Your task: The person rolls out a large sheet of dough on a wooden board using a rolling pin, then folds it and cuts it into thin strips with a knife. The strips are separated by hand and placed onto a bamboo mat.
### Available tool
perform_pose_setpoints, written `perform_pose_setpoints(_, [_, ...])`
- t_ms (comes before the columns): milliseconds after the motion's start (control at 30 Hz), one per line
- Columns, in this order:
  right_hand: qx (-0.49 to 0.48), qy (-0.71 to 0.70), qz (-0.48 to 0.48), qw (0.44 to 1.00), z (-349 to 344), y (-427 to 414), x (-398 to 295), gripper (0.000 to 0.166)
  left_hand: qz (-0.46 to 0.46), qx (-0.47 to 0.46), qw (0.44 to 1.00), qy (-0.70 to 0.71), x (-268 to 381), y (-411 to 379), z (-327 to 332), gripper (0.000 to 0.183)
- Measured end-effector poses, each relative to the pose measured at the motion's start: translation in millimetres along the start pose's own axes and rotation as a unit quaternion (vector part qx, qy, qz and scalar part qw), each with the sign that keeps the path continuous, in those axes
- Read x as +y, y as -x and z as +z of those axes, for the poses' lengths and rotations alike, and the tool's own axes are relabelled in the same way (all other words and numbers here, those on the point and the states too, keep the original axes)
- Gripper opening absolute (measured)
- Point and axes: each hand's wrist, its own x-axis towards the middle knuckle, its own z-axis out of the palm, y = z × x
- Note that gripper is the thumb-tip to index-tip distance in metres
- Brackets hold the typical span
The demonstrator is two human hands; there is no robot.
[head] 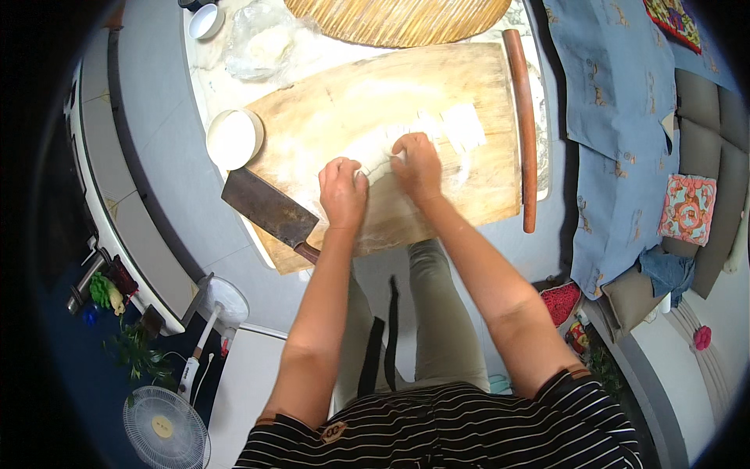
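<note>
A floured wooden board (304, 123) lies before me, washed out by glare in its middle. Across it runs a row of white cut dough (375, 153). My left hand (344, 190) has its fingers curled and its thumb against the near left part of the dough. Farther right, my right hand (417, 170) pinches the same row between thumb and fingers. Flat white dough pieces (464, 127) rest beyond my right hand. A cleaver (269, 205) with a dark blade lies left of my left hand, its handle partly under my forearm.
A white bowl (234, 139) stands at the board's left edge. Behind are a plastic bag with dough (261, 47), a small bowl (206, 21) and a woven tray (398, 20). A wooden rolling pin (520, 129) lies along the right edge. An electric fan (166, 428) is lower left.
</note>
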Motion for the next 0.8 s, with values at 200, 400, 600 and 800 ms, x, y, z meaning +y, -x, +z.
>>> perform_pose_setpoints(200, [-0.158, -0.498, 0.268, 0.81, -71.0, 19.3, -75.9, 0.018, -0.287, 0.03, 0.813, 0.505, 72.5, 9.6, -59.7, 0.014])
perform_pose_setpoints(400, [-0.266, -0.526, 0.171, 0.789, -195.1, 5.1, -105.4, 0.02, -0.189, -0.123, 0.787, 0.575, 99.2, -3.6, -156.5, 0.021])
perform_pose_setpoints(600, [-0.269, -0.429, 0.213, 0.836, -195.3, -16.4, -50.8, 0.019, -0.297, -0.157, 0.7, 0.63, 47.1, -6.3, -142.3, 0.018])
perform_pose_setpoints(800, [-0.039, -0.19, 0.274, 0.942, -167.1, -50.2, 46.8, 0.031, -0.279, -0.08, 0.946, 0.142, -43.1, 9.2, -72.0, 0.05])
